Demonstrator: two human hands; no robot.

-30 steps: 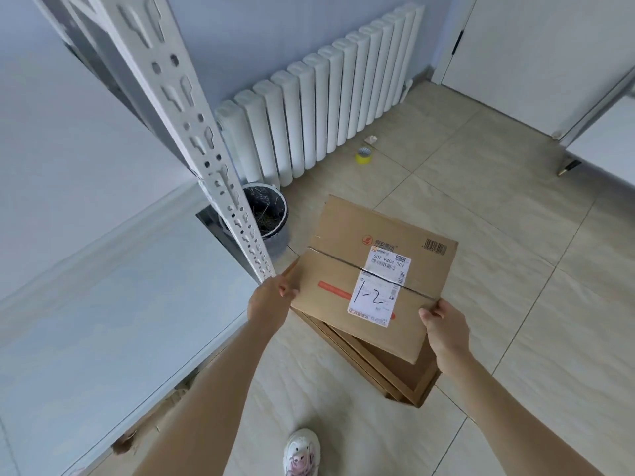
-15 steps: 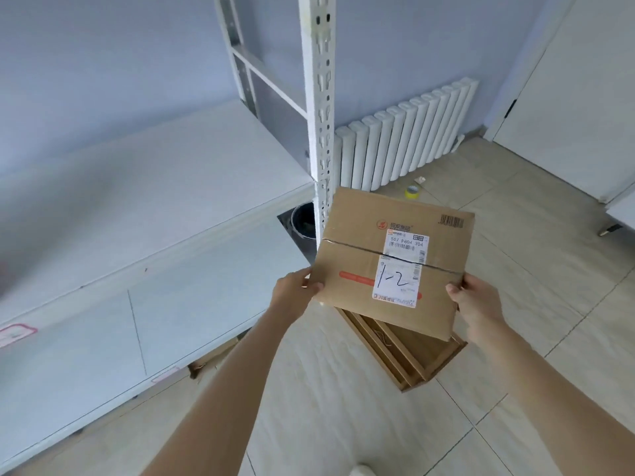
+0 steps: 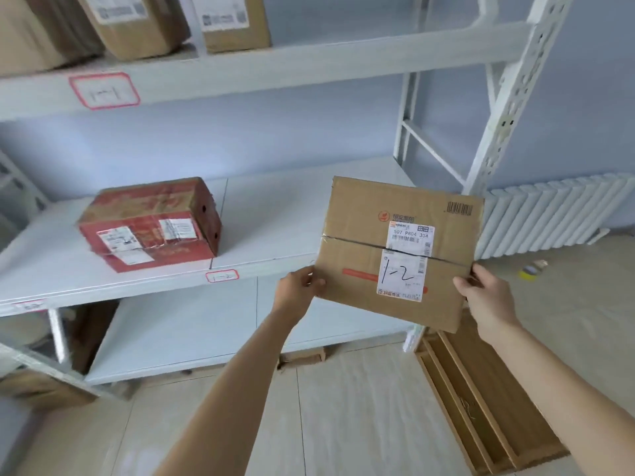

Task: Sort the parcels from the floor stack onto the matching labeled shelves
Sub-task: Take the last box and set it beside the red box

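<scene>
I hold a flat brown cardboard parcel (image 3: 360, 242) in the air in front of the white shelving; its white label reads "1-2". My left hand (image 3: 298, 286) grips its lower left corner and my right hand (image 3: 481, 297) grips its lower right edge. The middle shelf (image 3: 268, 221) lies just behind the parcel, with a small red-framed tag "1-2" (image 3: 222, 276) on its front edge. A red parcel (image 3: 151, 223) sits on that shelf to the left. The upper shelf (image 3: 309, 63) carries a tag "1-1" (image 3: 104, 91) and brown parcels (image 3: 137, 22).
A wooden pallet-like crate (image 3: 481, 400) lies on the tiled floor below the parcel. The shelf's perforated white upright (image 3: 501, 108) rises at right, before a white radiator (image 3: 556, 214). A tape roll (image 3: 529, 271) lies on the floor. The bottom shelf (image 3: 192, 331) holds a brown box at left.
The view has swung up and left from the floor to the shelves. Both hands have lifted the parcel off the crate and carried it in front of the middle shelf.
</scene>
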